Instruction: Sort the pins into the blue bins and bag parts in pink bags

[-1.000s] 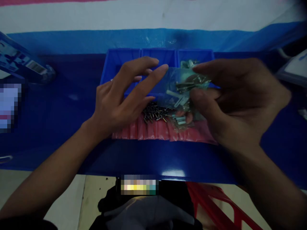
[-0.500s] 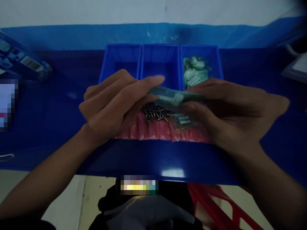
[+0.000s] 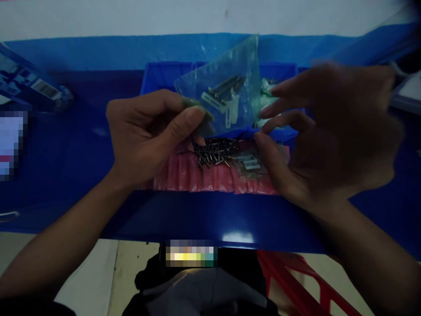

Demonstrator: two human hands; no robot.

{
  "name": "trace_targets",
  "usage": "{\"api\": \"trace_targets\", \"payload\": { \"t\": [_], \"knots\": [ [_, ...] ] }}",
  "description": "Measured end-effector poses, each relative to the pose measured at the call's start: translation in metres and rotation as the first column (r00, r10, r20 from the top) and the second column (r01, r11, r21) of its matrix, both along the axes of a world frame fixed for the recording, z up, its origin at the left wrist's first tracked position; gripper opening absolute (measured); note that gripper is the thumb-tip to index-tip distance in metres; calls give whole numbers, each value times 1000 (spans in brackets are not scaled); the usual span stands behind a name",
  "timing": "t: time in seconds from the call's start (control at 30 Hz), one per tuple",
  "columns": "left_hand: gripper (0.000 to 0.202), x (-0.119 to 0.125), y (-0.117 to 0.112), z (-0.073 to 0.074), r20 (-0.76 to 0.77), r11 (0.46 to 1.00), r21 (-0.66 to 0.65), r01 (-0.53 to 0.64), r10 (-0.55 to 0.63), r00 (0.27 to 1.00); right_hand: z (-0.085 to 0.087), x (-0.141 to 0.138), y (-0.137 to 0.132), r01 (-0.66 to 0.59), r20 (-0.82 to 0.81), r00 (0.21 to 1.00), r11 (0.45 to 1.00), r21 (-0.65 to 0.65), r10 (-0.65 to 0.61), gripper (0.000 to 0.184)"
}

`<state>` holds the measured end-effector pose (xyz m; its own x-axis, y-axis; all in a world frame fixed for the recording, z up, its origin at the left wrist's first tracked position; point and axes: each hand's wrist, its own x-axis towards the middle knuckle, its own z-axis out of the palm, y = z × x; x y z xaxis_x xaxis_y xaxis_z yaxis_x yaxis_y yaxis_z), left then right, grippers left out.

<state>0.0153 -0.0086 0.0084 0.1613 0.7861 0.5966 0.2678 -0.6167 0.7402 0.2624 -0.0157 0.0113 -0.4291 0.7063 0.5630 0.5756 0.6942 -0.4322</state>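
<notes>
Left hand [image 3: 148, 131]: my thumb and forefinger pinch the lower left corner of the clear bag [image 3: 226, 94].
Bag: raised above the blue bins [image 3: 164, 74], tilted, its long axis rising to the upper right; screws and white parts show inside.
Right hand [image 3: 329, 136]: blurred, fingers spread, empty, just right of the bag's edge.
Below: loose screws [image 3: 213, 154] on the pink sheet [image 3: 210, 177].

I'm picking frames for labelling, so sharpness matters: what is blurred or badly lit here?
Head view: the right hand is motion-smeared and dark; the left hand and its clear bag are sharper; the scene is dim and blue-tinted, with glare on the table edge.
</notes>
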Motion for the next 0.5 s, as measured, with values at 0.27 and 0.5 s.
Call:
{"api": "trace_targets", "payload": {
  "t": [0.27, 0.5],
  "knots": [
    [27, -1, -4, 6, -180, 977, -58, 206, -213, 960, -7, 8, 16, 33, -171, 985, 967, 251, 11, 33],
    [18, -3, 3, -5, -307, 972, 227, 65, 8, 952, -19, 67, 76, 217, -349, 921, 973, 79, -177, 30]
  ]
}}
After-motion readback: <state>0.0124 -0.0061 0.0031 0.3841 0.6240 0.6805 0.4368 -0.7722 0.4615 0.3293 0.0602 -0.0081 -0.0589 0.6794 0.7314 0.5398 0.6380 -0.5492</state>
